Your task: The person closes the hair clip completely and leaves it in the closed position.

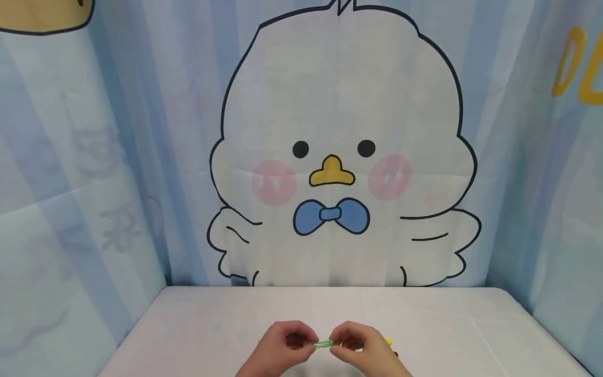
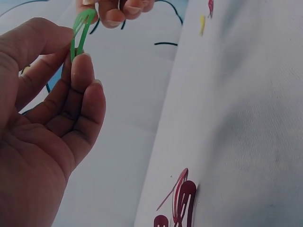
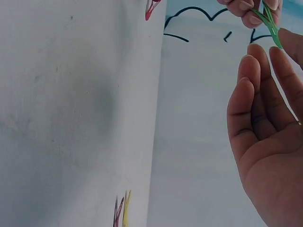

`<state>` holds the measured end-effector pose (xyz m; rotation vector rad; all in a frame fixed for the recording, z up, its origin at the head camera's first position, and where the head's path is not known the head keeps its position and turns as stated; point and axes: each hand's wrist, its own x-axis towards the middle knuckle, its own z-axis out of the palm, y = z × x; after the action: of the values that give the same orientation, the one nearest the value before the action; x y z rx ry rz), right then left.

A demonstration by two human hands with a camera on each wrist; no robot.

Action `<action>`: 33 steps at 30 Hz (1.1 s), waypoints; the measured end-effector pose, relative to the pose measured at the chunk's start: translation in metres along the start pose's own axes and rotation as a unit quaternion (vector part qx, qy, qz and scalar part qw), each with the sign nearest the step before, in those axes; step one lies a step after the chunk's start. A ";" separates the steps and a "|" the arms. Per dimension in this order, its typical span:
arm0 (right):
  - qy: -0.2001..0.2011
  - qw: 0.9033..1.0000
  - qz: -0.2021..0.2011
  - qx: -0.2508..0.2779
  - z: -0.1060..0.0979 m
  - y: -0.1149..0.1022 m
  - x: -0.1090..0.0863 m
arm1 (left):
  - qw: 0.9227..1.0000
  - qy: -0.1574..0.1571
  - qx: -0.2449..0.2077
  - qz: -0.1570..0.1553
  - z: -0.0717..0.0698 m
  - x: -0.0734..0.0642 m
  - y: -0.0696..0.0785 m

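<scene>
Between both hands, above the table, is a green snap hair clip (image 1: 323,344). The left hand (image 1: 285,345) pinches one end of it between thumb and fingertips. At the other end, the right hand (image 1: 363,345) pinches the clip's tip with thumb and index finger. In the left wrist view the clip's (image 2: 84,35) narrow strips stand apart near the left fingers. From the right wrist, the clip (image 3: 275,34) looks splayed towards the left hand and narrow at the right fingertips. The left fingertips partly cover its end.
Dark red hair clips (image 2: 188,191) lie on the white table (image 1: 198,324) on the left-hand side. To the right lie a yellow clip (image 3: 126,208) and a reddish clip (image 3: 119,210), partly hidden by the right hand in the head view. A printed curtain (image 1: 339,104) hangs behind the table.
</scene>
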<state>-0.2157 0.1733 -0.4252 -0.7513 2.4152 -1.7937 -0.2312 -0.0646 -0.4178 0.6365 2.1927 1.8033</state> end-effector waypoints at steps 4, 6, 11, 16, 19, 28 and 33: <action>-0.005 1.000 0.012 0.016 0.002 0.000 0.001 | 1.000 -0.005 -0.002 0.000 0.002 0.000 0.001; -0.006 1.000 0.017 0.021 0.003 -0.001 0.001 | 1.000 -0.008 -0.003 0.002 0.003 0.000 0.001; 0.002 1.000 0.017 0.023 0.005 -0.003 0.001 | 1.000 -0.016 -0.013 0.013 0.002 -0.001 0.000; 0.005 0.999 0.029 0.030 0.008 -0.005 0.003 | 0.999 -0.031 -0.015 0.026 0.002 -0.001 -0.001; 0.003 0.999 0.041 0.035 0.008 -0.006 0.004 | 0.999 -0.029 -0.014 0.027 0.001 -0.002 -0.002; 0.004 0.993 0.061 0.099 0.005 -0.004 0.003 | 0.999 0.010 -0.039 -0.013 0.006 -0.002 -0.008; 0.015 0.993 0.062 0.104 0.007 -0.003 0.003 | 0.997 0.035 -0.072 -0.013 0.007 -0.001 -0.011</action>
<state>-0.2151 0.1649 -0.4236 -0.5458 2.1926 -1.9786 -0.2289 -0.0609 -0.4302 0.5192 2.0790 1.9771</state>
